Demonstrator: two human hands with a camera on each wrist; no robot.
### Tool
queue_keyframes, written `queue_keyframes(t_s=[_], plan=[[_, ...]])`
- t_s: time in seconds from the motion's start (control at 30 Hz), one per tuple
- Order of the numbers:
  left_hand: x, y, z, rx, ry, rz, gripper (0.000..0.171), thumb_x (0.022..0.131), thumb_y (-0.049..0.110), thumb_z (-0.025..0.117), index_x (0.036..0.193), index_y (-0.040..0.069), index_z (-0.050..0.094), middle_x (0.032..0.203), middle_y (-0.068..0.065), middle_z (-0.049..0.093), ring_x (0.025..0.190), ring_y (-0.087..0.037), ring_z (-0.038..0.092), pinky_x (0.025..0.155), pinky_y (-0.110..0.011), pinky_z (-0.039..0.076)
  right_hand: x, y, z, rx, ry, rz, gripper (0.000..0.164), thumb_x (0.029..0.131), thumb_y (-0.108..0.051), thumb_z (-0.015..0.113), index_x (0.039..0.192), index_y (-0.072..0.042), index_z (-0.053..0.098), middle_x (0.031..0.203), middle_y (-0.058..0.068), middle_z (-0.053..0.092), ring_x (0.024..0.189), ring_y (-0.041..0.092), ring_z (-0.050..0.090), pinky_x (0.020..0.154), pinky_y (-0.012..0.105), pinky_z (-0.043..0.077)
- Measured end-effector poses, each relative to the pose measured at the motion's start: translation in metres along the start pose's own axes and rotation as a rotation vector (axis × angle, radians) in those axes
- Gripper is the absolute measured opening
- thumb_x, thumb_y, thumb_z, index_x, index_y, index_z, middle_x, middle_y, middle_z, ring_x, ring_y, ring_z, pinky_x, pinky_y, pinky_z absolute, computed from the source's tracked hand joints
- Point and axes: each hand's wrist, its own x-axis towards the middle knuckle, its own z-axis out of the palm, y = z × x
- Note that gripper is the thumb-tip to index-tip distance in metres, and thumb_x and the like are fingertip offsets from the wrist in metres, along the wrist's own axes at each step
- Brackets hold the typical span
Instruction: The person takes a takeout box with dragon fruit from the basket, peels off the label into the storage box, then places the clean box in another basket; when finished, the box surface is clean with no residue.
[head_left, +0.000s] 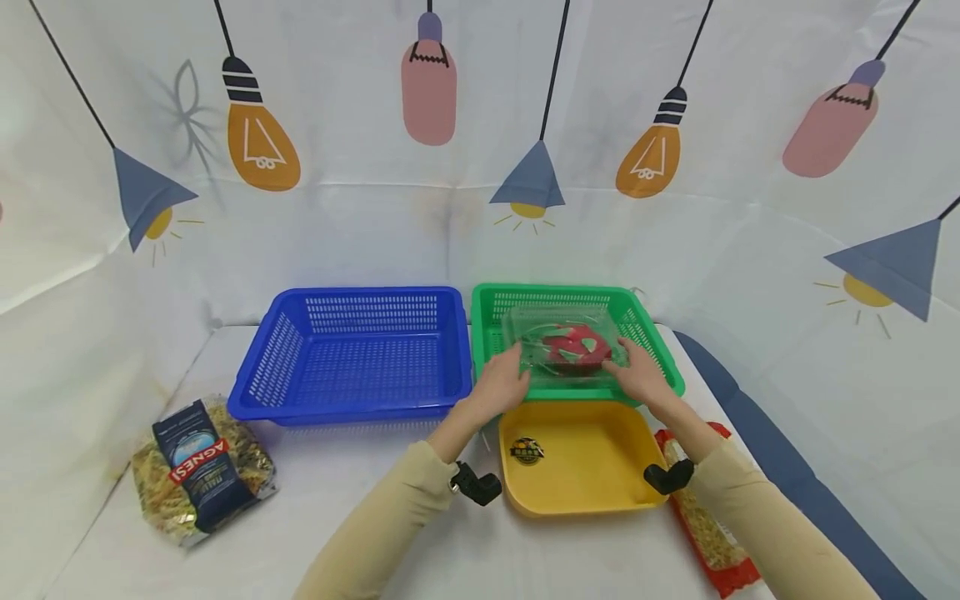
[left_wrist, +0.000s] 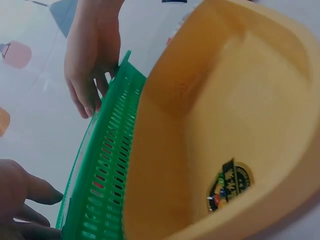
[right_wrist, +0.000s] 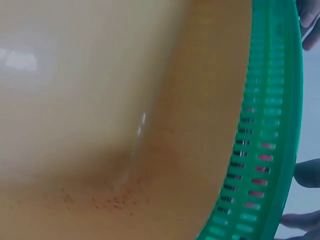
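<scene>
A clear plastic box point(head_left: 555, 317) with a red dragon fruit point(head_left: 577, 344) inside is in the green basket point(head_left: 652, 342). At the box's left end, my left hand point(head_left: 501, 382) has its thumb in front and fingers along the side. My right hand point(head_left: 641, 373) grips the opposite end in the same way. Seen from the left wrist, the right hand point(left_wrist: 92, 55) reaches down past the green rim, and part of the left hand point(left_wrist: 20, 195) shows at the lower left. The right wrist view catches only fingertips point(right_wrist: 307, 175) beyond the basket's edge.
The yellow tray point(head_left: 585, 475) stands in front of the green basket, under my wrists. Left of them is a blue basket point(head_left: 367, 367). A pasta bag point(head_left: 202, 475) lies at the far left, and a red-ended bag point(head_left: 708, 525) lies partly beneath my right forearm.
</scene>
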Motion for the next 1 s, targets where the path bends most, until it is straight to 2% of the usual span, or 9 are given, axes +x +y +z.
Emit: queue_keyframes(t_s=[0.07,0.1,0.17,0.3,0.5,0.57,0.77,0.9,1.0], plan=[[-0.007,-0.004,-0.001,0.006,0.018,0.041,0.055,0.103,0.009,0.048,0.152,-0.008,0.031,0.139,-0.025,0.054,0.102,-0.03,0.067,0.088,-0.042,0.055,-0.005,-0.001,0.003,-0.025,0.022,-0.027,0.067,0.105,-0.022,0.05,0.155,0.009,0.018,0.156,0.036,0.019,0.142,0.053,0.021,0.115,0.065,0.021],[-0.01,-0.007,-0.001,0.011,0.022,0.06,0.054,0.103,0.01,0.048,0.152,-0.007,0.032,0.144,-0.024,0.051,0.118,-0.032,0.062,0.099,-0.044,0.051,-0.008,-0.001,0.004,-0.033,0.03,-0.042,0.067,0.104,-0.022,0.05,0.154,0.01,0.018,0.156,0.036,0.018,0.142,0.054,0.02,0.114,0.066,0.021],[-0.018,-0.012,-0.002,0.031,0.041,0.101,0.052,0.104,0.014,0.048,0.151,-0.005,0.037,0.153,-0.019,0.043,0.139,-0.033,0.045,0.112,-0.046,0.039,-0.015,-0.002,0.007,-0.054,0.05,-0.072,0.066,0.104,-0.022,0.051,0.154,0.01,0.02,0.156,0.037,0.017,0.141,0.054,0.021,0.113,0.066,0.022],[-0.039,-0.022,-0.005,0.084,0.07,0.184,0.049,0.104,0.017,0.051,0.149,-0.001,0.043,0.15,-0.015,0.048,0.14,-0.031,0.045,0.113,-0.044,0.038,-0.031,-0.008,0.014,-0.053,0.091,-0.136,0.063,0.103,-0.019,0.053,0.151,0.012,0.026,0.155,0.037,0.017,0.14,0.055,0.022,0.112,0.068,0.023],[-0.079,-0.035,-0.007,0.182,0.121,0.328,0.045,0.102,0.014,0.057,0.145,0.001,0.05,0.146,-0.013,0.053,0.137,-0.03,0.049,0.111,-0.045,0.041,-0.061,-0.02,0.03,-0.033,0.134,-0.193,0.062,0.102,-0.018,0.057,0.151,0.008,0.029,0.158,0.034,0.016,0.143,0.054,0.021,0.111,0.069,0.024],[-0.093,-0.039,-0.009,0.202,0.12,0.349,0.046,0.102,0.016,0.057,0.145,0.003,0.05,0.147,-0.013,0.052,0.138,-0.03,0.048,0.112,-0.045,0.04,-0.071,-0.023,0.036,-0.021,0.142,-0.223,0.062,0.102,-0.017,0.058,0.152,0.007,0.03,0.158,0.032,0.017,0.143,0.053,0.022,0.111,0.069,0.025],[-0.128,-0.053,-0.017,0.262,0.117,0.344,0.048,0.104,0.025,0.055,0.147,0.006,0.049,0.153,-0.01,0.046,0.143,-0.029,0.041,0.114,-0.047,0.036,-0.095,-0.029,0.054,-0.026,0.139,-0.282,0.062,0.102,-0.021,0.058,0.153,0.0,0.032,0.161,0.025,0.02,0.144,0.048,0.025,0.111,0.066,0.027],[-0.15,-0.063,-0.027,0.279,0.164,0.338,0.049,0.103,0.026,0.056,0.148,0.007,0.049,0.154,-0.01,0.045,0.142,-0.031,0.041,0.113,-0.047,0.037,-0.106,-0.028,0.064,-0.052,0.155,-0.303,0.062,0.101,-0.024,0.06,0.154,-0.002,0.033,0.163,0.021,0.02,0.146,0.047,0.023,0.111,0.067,0.026],[-0.166,-0.072,-0.037,0.321,0.203,0.303,0.05,0.103,0.028,0.057,0.148,0.008,0.05,0.155,-0.01,0.044,0.143,-0.031,0.041,0.112,-0.048,0.037,-0.113,-0.024,0.068,-0.069,0.182,-0.327,0.062,0.101,-0.026,0.06,0.153,-0.002,0.035,0.163,0.02,0.02,0.147,0.046,0.021,0.112,0.068,0.023]])
